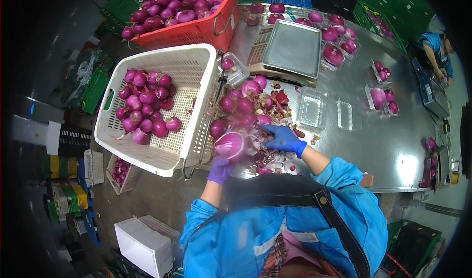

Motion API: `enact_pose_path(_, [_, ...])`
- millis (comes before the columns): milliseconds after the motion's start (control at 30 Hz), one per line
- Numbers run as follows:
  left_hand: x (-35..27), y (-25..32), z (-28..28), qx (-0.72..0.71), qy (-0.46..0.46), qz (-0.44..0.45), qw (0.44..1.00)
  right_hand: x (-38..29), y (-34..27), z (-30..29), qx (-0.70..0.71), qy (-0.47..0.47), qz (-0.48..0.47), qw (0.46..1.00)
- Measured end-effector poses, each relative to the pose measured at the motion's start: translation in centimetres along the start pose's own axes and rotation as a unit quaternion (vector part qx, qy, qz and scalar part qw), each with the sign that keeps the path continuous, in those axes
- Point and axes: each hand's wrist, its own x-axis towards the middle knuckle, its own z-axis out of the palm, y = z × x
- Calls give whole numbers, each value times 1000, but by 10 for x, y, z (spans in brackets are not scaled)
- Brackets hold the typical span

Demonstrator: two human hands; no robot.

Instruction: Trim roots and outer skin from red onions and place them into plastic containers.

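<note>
A large red onion [229,146] with pale streaks rests in my gloved left hand [220,170], held over the table's near edge. My gloved right hand [283,139] is just to the right of it, thumb and fingers apart. Blurred pale skins [254,141] lie close to its fingertips; no object shows clearly between them. Beyond my hands, several red onions [245,105] are heaped against the white basket. Dry onion peelings [281,110] and trimmings [274,165] litter the metal around and below my right hand.
A white plastic basket [195,64] and a red crate [225,27], both with onions, stand left. A weighing scale [293,49] sits beyond the peelings. Clear plastic trays [312,108] and packed onions [333,54] occupy the metal table [368,149]. A co-worker [435,53] is far right.
</note>
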Motion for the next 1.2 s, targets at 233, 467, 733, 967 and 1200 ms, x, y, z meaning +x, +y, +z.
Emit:
enact_pose_path(233, [12, 5, 49, 96, -32, 60, 993, 0, -28, 30, 243, 3, -33, 970])
enact_pose_path(467, [23, -10, 43, 75, 130, 65, 987, -4, -8, 44, 173, 92, -9, 981])
enact_pose_path(733, [22, -15, 46, 128, 101, 98, 982, -6, -16, 33, 211, 26, -53, 976])
enact_pose_path(967, [28, -31, 40, 154, 154, 110, 970, -8, -19, 37, 297, 21, 101, 949])
enact_pose_path(1200, [28, -33, 19, 79, 118, 61, 988, -4, -7, 49, 325, 19, 129, 937])
